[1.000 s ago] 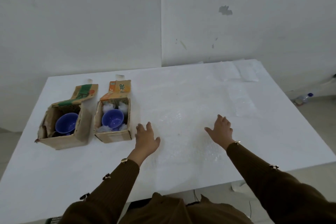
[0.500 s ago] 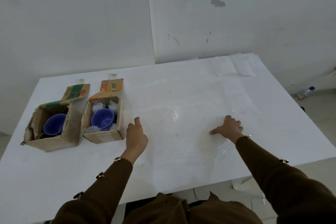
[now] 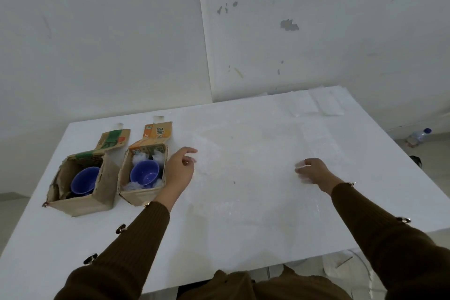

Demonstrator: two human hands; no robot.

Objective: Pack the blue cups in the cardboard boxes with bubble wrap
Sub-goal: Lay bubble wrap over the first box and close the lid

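Observation:
Two open cardboard boxes stand at the table's left. The left box holds a blue cup. The right box holds another blue cup with white wrap tucked around it. A large clear bubble wrap sheet lies on the white table in front of me. My left hand is beside the right box, fingers pinched on the sheet's left edge. My right hand is closed on the sheet's right edge, with wrap bunched over the fingers.
More bubble wrap pieces lie at the table's far right corner. A plastic bottle sits on the floor to the right. A white wall stands close behind the table.
Both hands slid away from me over the sheet and went from flat and spread to closed on its edges. The left hand now sits next to the right box.

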